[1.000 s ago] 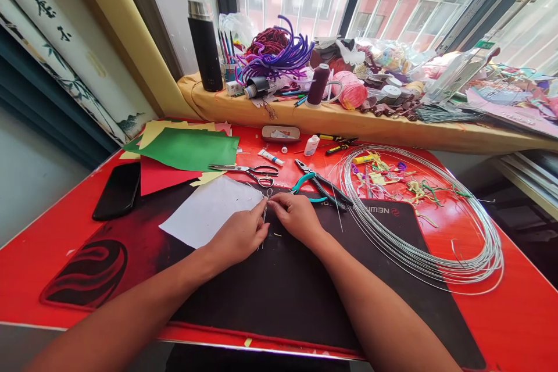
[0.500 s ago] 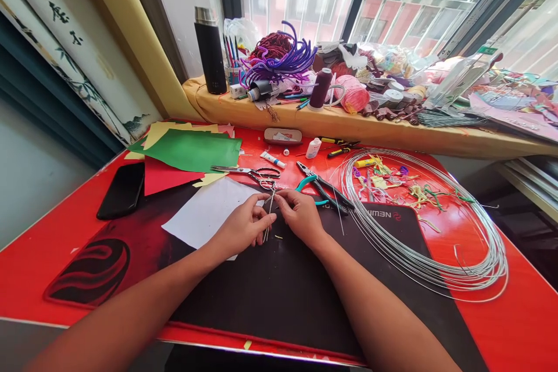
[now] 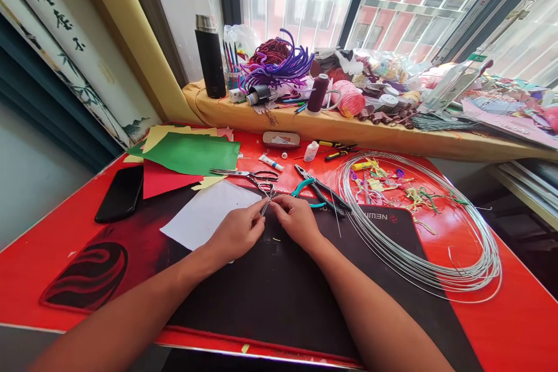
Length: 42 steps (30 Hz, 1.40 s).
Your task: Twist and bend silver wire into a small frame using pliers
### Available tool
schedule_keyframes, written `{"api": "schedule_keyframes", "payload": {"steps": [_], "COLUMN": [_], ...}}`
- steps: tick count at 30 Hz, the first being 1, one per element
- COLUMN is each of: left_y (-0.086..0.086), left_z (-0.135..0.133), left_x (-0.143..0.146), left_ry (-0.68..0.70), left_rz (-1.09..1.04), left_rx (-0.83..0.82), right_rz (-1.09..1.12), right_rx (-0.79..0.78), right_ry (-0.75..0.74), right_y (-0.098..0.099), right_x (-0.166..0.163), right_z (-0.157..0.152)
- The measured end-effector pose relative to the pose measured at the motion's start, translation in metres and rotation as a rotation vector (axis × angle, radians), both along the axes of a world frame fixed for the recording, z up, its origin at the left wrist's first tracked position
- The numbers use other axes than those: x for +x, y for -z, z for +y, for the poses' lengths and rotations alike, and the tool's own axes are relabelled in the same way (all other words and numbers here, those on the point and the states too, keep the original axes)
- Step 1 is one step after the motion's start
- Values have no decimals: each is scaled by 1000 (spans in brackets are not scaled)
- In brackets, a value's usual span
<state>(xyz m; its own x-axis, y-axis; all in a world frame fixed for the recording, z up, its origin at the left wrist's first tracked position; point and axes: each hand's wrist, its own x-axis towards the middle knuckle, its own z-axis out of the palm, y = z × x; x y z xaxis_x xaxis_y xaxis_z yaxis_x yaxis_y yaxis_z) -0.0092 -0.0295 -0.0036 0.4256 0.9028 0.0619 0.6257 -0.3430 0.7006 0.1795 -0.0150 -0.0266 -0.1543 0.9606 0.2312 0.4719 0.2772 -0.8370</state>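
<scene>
While both forearms reach over the black desk mat (image 3: 261,296), the left hand (image 3: 235,232) is nearly closed and grasps a thin bent wire (image 3: 267,204) between thumb and fingers. The right hand (image 3: 297,221), its fingers curled, pinches the same wire near its upper part. This wire is above the mat, just beside the white paper (image 3: 203,215). Behind it lie scissors (image 3: 250,174); farther, on the sill, stands a black thermos flask (image 3: 211,64).
</scene>
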Motion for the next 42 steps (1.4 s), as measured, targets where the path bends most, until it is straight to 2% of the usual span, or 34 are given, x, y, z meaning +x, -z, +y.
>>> {"api": "schedule_keyframes", "payload": {"steps": [6, 14, 16, 20, 25, 30, 36, 42], "left_y": [4, 1, 0, 1, 3, 1, 1, 0], "left_z": [0, -3, -5, -4, 0, 4, 5, 4], "left_x": [-4, -1, 1, 4, 6, 6, 4, 1], "left_ry": [86, 88, 74, 54, 4, -91, -124, -124], "left_rz": [60, 10, -76, -348, -439, -442, -321, -103], "left_rx": [51, -39, -126, -403, -441, -498, -424, -179], "right_rz": [-37, -1, 14, 54, 130, 140, 106, 31], "right_rx": [31, 4, 5, -8, -75, -73, -29, 52], "right_ry": [-24, -16, -20, -10, 2, 31, 26, -28], "right_y": [-1, 1, 2, 4, 5, 5, 6, 4], "right_x": [4, 6, 7, 8, 8, 8, 7, 4], "right_z": [2, 4, 5, 7, 9, 10, 10, 7]}}
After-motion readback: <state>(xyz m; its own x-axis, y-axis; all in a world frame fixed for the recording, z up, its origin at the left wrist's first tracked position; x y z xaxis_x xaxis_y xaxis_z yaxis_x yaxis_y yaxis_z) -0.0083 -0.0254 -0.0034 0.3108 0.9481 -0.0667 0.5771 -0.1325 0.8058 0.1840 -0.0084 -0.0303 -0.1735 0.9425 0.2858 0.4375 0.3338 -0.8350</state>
